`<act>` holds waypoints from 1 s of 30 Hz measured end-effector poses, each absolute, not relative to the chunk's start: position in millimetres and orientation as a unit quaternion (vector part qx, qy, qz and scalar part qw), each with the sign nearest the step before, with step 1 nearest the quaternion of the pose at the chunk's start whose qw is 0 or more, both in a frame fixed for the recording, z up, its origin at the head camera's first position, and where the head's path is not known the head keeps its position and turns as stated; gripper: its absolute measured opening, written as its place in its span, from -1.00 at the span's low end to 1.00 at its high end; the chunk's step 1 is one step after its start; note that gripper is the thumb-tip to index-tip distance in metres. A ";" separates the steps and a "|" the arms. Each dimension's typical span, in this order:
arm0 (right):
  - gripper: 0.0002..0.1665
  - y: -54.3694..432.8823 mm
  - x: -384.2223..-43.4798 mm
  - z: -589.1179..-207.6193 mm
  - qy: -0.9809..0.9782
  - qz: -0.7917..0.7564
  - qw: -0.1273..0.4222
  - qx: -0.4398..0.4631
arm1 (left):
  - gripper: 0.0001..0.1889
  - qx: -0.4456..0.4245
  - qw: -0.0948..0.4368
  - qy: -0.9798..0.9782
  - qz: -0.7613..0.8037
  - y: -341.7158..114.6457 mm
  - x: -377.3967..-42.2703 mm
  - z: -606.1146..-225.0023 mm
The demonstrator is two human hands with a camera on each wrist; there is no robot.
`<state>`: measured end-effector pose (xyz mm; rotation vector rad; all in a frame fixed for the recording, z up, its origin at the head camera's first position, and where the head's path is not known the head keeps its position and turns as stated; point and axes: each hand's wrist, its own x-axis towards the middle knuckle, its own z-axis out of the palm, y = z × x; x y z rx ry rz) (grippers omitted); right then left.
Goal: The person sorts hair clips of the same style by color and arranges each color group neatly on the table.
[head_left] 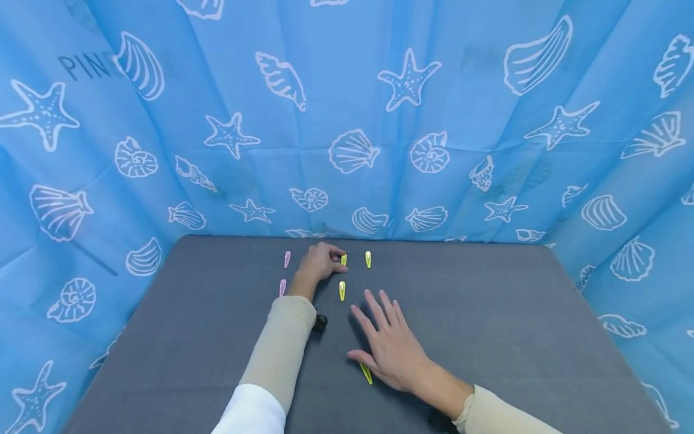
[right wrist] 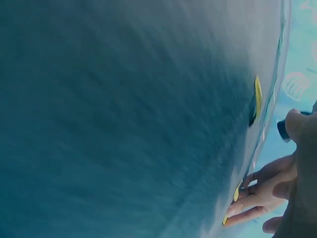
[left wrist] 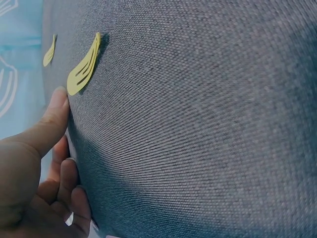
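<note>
My left hand (head_left: pixel 320 262) reaches to the far part of the table and pinches a yellow snap hair clip (head_left: pixel 344 259) between thumb and forefinger. In the left wrist view the thumb (left wrist: pixel 52 119) hides that clip. Another yellow clip (head_left: pixel 342 291) lies just nearer, and a third yellow clip (head_left: pixel 368 259) lies to the right. Over the near part of the table, my right hand (head_left: pixel 393 349) has its fingers spread and holds nothing. A yellow clip (head_left: pixel 366 373) lies partly under its thumb; whether they touch I cannot tell.
Two pink hair clips, one far (head_left: pixel 287 259) and one nearer (head_left: pixel 282 287), lie left of the left hand, the nearer beside the forearm. Grey cloth covers the table (head_left: pixel 477 301). A blue curtain (head_left: pixel 347 120) with shell prints hangs behind and at both sides.
</note>
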<state>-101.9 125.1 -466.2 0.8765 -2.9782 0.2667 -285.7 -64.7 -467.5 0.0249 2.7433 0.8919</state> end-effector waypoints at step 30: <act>-0.84 128.5 -67.0 -467.3 -0.927 0.117 0.034 0.354 | -0.51 0.010 0.126 0.941 0.315 -65.7 -284.5 -465.9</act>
